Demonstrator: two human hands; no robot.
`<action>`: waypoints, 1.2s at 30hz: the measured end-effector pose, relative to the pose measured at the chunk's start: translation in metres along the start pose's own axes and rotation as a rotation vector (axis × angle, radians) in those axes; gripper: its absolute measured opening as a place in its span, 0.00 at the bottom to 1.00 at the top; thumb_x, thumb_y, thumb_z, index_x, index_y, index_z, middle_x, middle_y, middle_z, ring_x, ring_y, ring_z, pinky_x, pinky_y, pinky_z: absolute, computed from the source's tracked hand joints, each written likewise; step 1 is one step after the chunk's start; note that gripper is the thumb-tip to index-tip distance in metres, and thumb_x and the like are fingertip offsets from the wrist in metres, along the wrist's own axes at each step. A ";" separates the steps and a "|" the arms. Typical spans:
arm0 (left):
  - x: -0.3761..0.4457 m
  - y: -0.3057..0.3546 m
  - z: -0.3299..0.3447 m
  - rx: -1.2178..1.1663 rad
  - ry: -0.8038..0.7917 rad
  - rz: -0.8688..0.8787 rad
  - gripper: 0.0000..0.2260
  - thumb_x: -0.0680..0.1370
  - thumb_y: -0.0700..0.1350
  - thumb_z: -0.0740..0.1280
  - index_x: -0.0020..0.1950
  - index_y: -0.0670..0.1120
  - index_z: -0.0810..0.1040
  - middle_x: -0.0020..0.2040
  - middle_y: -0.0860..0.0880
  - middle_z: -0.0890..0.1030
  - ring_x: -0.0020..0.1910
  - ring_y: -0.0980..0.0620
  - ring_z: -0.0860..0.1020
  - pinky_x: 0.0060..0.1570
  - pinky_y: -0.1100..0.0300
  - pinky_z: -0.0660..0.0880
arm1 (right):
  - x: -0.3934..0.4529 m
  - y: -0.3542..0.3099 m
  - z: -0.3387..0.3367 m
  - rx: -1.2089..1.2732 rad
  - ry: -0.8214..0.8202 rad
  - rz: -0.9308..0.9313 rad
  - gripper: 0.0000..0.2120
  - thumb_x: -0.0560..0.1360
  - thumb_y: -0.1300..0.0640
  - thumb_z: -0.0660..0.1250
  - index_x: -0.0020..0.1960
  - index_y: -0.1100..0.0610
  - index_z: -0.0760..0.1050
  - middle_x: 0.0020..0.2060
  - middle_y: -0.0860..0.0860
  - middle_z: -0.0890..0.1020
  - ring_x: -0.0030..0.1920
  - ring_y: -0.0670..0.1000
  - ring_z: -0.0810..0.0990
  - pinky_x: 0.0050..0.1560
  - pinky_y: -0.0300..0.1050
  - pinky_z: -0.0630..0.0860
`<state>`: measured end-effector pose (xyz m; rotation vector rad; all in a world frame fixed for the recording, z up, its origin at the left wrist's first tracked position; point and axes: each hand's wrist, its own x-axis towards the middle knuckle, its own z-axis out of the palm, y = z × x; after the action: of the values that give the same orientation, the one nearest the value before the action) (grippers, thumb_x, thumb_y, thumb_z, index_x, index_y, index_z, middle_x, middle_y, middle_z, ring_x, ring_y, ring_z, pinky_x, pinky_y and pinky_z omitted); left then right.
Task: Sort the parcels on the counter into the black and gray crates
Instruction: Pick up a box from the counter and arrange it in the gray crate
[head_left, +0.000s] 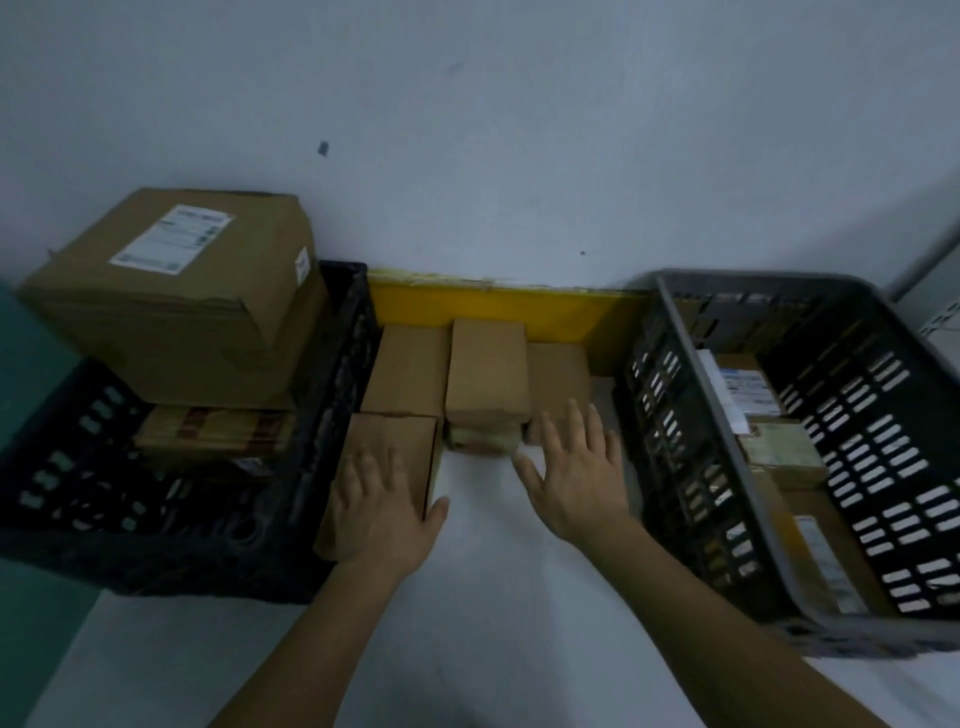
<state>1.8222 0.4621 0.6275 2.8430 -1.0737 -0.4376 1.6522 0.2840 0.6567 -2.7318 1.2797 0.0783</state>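
The left hand (382, 499) is lying flat on the near carton (400, 447); the right hand (582, 467) is hovering spread, holding nothing; a careless one-handed lift is risking toppling the stacked box (487, 366).

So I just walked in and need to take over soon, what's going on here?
A person is sorting cardboard parcels between two crates. The left hand rests flat on a parcel beside the black crate, which already holds a big box. The right hand is open over the counter near the remaining parcels, holding nothing. The gray crate has several parcels inside.
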 end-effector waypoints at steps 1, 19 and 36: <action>0.002 -0.006 0.004 -0.004 -0.023 -0.009 0.47 0.80 0.75 0.52 0.88 0.47 0.42 0.87 0.38 0.42 0.85 0.36 0.41 0.83 0.37 0.45 | -0.004 -0.007 0.009 -0.006 -0.022 0.001 0.41 0.83 0.26 0.38 0.88 0.47 0.47 0.88 0.56 0.43 0.87 0.62 0.38 0.85 0.66 0.43; 0.022 -0.011 0.025 -0.008 -0.271 -0.183 0.52 0.72 0.79 0.61 0.86 0.56 0.44 0.86 0.41 0.38 0.82 0.27 0.46 0.77 0.28 0.57 | -0.026 -0.021 0.067 0.038 -0.177 0.009 0.38 0.85 0.30 0.42 0.89 0.49 0.46 0.88 0.57 0.45 0.87 0.61 0.42 0.85 0.64 0.48; -0.017 0.009 -0.057 -1.604 -0.265 0.030 0.37 0.71 0.66 0.70 0.79 0.55 0.73 0.71 0.50 0.82 0.69 0.48 0.81 0.72 0.42 0.74 | -0.019 -0.046 0.033 1.060 -0.182 0.005 0.40 0.80 0.27 0.61 0.86 0.40 0.57 0.83 0.41 0.66 0.81 0.47 0.67 0.79 0.47 0.66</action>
<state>1.8208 0.4652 0.6878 1.3386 -0.3521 -1.0401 1.6757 0.3326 0.6306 -1.7581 0.8856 -0.2679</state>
